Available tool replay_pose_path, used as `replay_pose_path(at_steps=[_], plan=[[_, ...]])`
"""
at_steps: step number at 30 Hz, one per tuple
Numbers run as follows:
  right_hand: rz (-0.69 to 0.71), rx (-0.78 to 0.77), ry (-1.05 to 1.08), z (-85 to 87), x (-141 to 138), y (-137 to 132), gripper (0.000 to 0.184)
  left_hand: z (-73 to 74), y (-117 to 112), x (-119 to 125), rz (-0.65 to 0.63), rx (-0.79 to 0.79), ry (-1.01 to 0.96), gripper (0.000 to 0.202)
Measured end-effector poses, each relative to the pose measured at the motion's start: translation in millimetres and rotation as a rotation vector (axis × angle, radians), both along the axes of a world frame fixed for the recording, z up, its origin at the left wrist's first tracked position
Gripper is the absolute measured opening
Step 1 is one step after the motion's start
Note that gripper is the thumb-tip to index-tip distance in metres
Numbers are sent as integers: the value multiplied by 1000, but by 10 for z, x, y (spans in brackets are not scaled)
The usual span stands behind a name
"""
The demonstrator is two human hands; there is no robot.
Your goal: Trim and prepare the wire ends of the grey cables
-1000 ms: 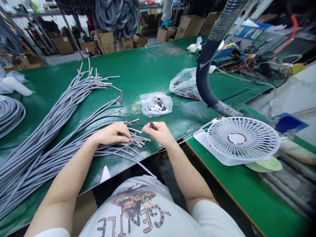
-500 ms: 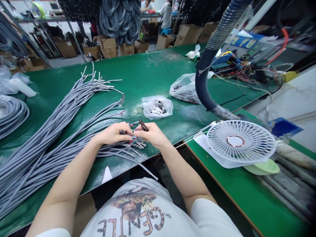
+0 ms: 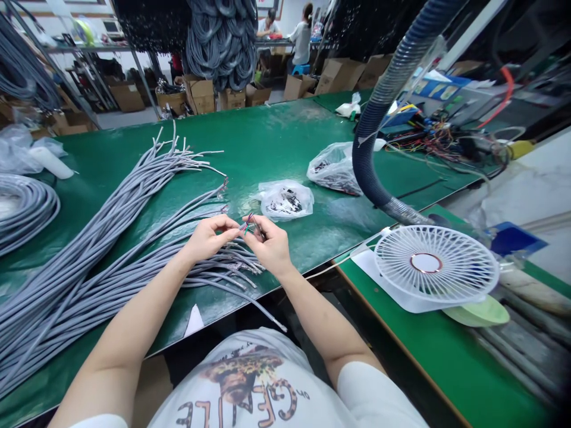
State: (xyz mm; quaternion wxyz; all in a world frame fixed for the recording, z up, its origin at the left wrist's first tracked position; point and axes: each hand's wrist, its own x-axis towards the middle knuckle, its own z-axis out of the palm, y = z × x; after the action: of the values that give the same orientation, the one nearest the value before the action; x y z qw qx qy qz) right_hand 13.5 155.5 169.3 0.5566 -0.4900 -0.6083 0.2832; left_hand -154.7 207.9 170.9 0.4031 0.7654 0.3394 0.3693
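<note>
My left hand point(image 3: 213, 236) is closed, thumb and fingertips pinching the end of a grey cable. Thin coloured wires point(image 3: 248, 223), some red, blue and green, fan out of that end between my two hands. My right hand point(image 3: 272, 245) is closed too, its fingertips at the wires. It also holds a small dark two-pronged hand tool point(image 3: 259, 229), mostly hidden by the fingers. Below both hands lies a bundle of grey cables point(image 3: 147, 282) with stripped ends toward me. Another bundle point(image 3: 120, 196) lies farther left.
An open plastic bag of small dark and white parts point(image 3: 286, 201) lies just beyond my hands, with a fuller bag point(image 3: 334, 169) behind it. A ribbed hose point(image 3: 368, 142) curves down on the right beside a white fan point(image 3: 435, 267). Coiled cable point(image 3: 27, 208) lies far left.
Both hands have risen slightly off the cable bundle and turned, bringing the coloured wires up between the fingertips. The dark tool has tipped back into my right hand. The view has shifted slightly.
</note>
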Motion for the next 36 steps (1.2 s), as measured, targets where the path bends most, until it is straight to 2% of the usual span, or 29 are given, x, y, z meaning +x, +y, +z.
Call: replay_pose_path(at_steps=[2,5,7,9,11,13,15,17,20,22,24,26,28,30,33,36], plan=[[-6,-5,71,9,-32,20,21,47,-22,6,27,135,46,19],[92,-114,350,47,-41,68,23,141,-97,9,36,328,121,15],[166,-192,529,84,10,123,27,217,-145,-1,35,372,165,14],[172,-200,593,119,122,186,32,303,-130,-38,104,368,162,14],[115,-154,490,129,288,239,35,385,4,-123,287,334,82,14],[54,-111,229,91,477,266,35,433,275,-268,521,255,-43,17],[-6,-82,-115,-2,653,268,31,405,630,-455,659,208,-95,21],[-81,-90,-437,-140,796,265,27,286,959,-637,723,178,-56,30],[-192,-175,-791,-377,951,302,27,11,1189,-784,675,44,267,59],[-218,-214,-944,-511,1032,362,28,-146,1131,-763,573,6,501,60],[-225,-199,-1045,-601,1100,426,28,-229,961,-677,482,77,618,49],[-228,-152,-1093,-636,1145,460,29,-228,749,-576,413,131,647,38],[-239,-101,-1088,-617,1154,445,30,-170,553,-505,309,64,665,33],[-220,-69,-1048,-563,1119,386,27,-92,401,-481,149,-41,685,34],[-93,-68,-1015,-479,1006,273,26,1,275,-516,-35,-141,703,37],[57,-106,-1079,-452,870,213,24,36,260,-573,-59,-184,725,39]])
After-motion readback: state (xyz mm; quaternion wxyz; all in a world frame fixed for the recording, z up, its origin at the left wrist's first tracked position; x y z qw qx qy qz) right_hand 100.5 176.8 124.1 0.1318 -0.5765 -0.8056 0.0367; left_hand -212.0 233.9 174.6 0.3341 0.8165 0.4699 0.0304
